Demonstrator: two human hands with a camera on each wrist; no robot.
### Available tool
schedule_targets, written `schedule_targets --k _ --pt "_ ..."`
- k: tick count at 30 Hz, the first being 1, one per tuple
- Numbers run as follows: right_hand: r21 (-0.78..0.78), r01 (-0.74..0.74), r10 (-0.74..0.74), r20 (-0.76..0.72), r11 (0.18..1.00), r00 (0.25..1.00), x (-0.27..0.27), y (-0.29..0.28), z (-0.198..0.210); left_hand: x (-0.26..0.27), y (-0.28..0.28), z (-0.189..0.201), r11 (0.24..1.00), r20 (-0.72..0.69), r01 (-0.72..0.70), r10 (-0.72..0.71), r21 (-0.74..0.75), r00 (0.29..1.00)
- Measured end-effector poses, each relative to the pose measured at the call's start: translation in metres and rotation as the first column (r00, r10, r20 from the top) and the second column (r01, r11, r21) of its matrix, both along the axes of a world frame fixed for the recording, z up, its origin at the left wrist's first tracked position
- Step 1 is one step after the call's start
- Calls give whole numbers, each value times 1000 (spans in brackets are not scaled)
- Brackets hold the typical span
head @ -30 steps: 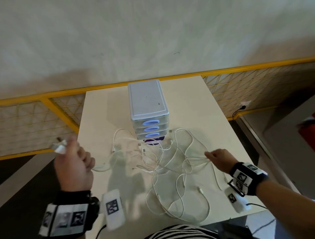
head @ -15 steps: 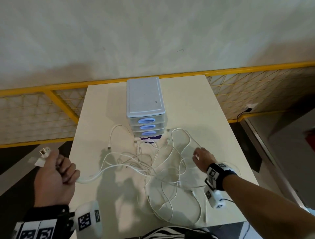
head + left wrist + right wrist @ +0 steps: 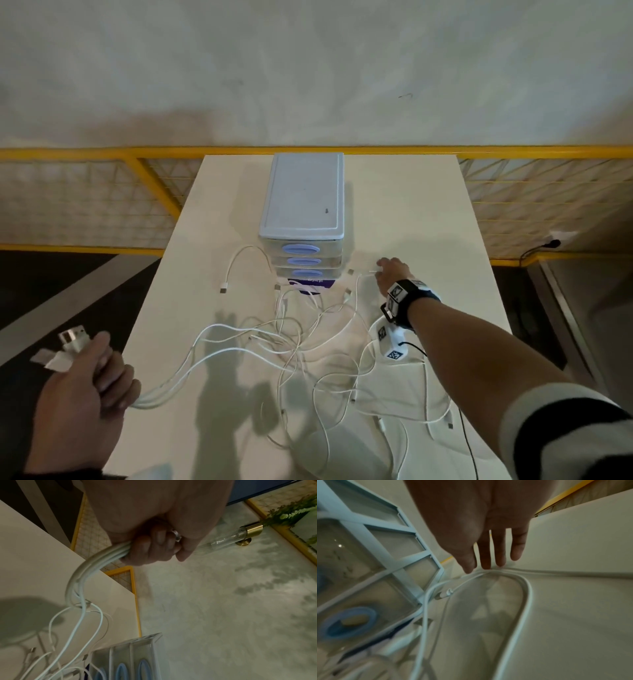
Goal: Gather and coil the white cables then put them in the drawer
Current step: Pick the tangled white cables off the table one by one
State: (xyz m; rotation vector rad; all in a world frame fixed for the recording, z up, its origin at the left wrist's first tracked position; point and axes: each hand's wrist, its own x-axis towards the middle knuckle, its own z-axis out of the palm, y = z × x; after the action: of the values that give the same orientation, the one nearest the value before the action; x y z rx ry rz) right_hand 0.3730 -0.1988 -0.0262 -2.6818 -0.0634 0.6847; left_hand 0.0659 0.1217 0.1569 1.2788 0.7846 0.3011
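Observation:
Several white cables [image 3: 301, 346] lie tangled on the white table [image 3: 411, 212] in front of a small drawer unit [image 3: 301, 195], whose three blue-handled drawers are shut. My left hand [image 3: 99, 370] is off the table's left edge and grips a bundle of cable ends [image 3: 82, 577], with a USB plug [image 3: 70, 337] sticking out above the fist. My right hand [image 3: 385, 272] reaches to the right of the unit [image 3: 385, 555]. Its straight fingers [image 3: 486, 563] touch the bend of a cable loop [image 3: 527, 588] on the table.
A yellow mesh fence [image 3: 154, 181] runs behind and to the left of the table. A dark purple item [image 3: 310, 284] lies under the unit's front. A wall socket with a black cord [image 3: 555, 240] is at the right. Dark floor lies to the left.
My left hand has drawn back and left off the table with the cable ends, pulling them taut. My right hand has moved forward from the tangle to the right of the drawer unit.

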Motion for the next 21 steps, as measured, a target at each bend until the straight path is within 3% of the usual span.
schedule_targets --k 2,5,10,13,17,21 --pt "-58 -64 63 -16 996 998 3 0 -1 4 -8 -2 993 10 -91 92 -77 996" --pt "-62 -79 81 30 995 996 3 -1 -1 6 -16 -3 988 -15 -140 139 -63 990" --pt "242 -73 26 192 968 981 -13 -7 2 11 -17 -6 984 -56 -163 159 -77 986" --pt "345 50 -79 70 937 994 -24 -10 6 19 -19 -9 987 -49 -150 147 -63 988" --pt "333 186 -183 -41 924 982 -24 -14 -4 24 -17 -12 989 -53 -131 128 -73 990" --pt "152 118 -113 -40 981 993 -17 -12 -10 24 -16 -15 988 -62 -137 132 -75 989"
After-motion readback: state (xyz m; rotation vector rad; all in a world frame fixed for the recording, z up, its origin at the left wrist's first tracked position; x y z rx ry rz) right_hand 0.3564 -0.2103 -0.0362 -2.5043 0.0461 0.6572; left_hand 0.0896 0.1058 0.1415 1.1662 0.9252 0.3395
